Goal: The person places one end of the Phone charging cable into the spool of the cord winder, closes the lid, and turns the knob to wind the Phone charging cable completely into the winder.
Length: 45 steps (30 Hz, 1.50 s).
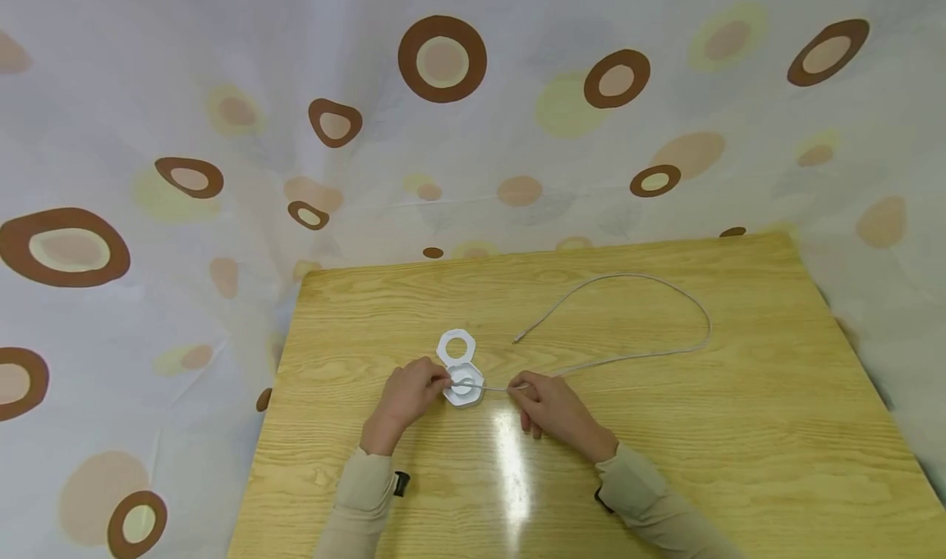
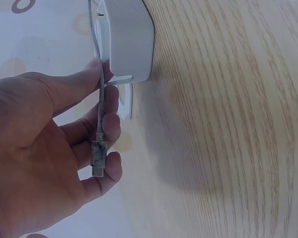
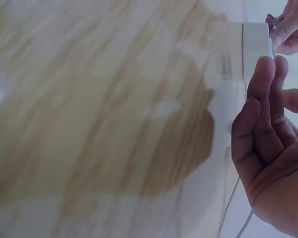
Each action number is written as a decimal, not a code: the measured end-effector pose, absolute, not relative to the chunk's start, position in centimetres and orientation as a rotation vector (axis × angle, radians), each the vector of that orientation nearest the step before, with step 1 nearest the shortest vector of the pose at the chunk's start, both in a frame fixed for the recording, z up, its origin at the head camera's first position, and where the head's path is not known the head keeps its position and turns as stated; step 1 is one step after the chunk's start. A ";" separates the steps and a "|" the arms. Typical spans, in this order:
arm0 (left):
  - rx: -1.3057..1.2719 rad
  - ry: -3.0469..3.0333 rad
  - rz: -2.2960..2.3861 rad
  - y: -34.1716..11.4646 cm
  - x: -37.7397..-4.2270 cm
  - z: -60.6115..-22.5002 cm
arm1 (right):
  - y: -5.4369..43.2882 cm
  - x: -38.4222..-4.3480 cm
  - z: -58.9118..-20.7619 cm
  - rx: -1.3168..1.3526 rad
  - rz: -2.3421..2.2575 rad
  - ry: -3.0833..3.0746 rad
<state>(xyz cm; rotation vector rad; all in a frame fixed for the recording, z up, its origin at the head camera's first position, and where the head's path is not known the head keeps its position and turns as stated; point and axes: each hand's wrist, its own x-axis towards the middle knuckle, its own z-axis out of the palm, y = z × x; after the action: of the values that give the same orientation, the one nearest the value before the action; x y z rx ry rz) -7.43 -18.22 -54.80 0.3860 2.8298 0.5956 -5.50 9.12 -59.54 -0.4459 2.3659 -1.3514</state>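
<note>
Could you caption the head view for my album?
Left grip and right grip hold a cable over an open white case on a wooden table.

A thin grey USB cable [image 1: 650, 355] is held straight across a white hexagonal case [image 1: 464, 401], whose ring-shaped lid [image 1: 470, 348] is folded open on the far side; one metal plug [image 2: 98, 153] is exposed, and the slack is looped on the tabletop [image 1: 739, 460].

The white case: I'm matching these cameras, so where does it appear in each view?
Head: white case, below the picture's centre.
Left wrist: at the top, left of centre, cut off by the edge.
Right wrist: upper right.
Shared landmark: the left hand, visible in all three.
</note>
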 end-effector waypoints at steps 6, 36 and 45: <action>0.377 2.824 0.621 -18.3 -7.4 -54.9 | 8.1 -5.4 -58.4 -0.473 -1.336 2.373; 0.382 3.059 0.614 -17.9 -6.8 -56.2 | 7.1 -6.1 -58.2 -0.470 -1.269 2.502; 0.430 3.095 0.562 -17.8 -6.7 -56.2 | 6.3 -6.3 -57.5 -0.460 -1.239 2.550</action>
<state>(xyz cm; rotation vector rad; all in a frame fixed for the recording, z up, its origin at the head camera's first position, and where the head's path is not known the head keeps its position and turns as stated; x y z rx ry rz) -6.72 -17.80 -56.16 0.4296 3.0952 0.5616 -6.33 6.28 -57.50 -0.4601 2.5504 -1.2389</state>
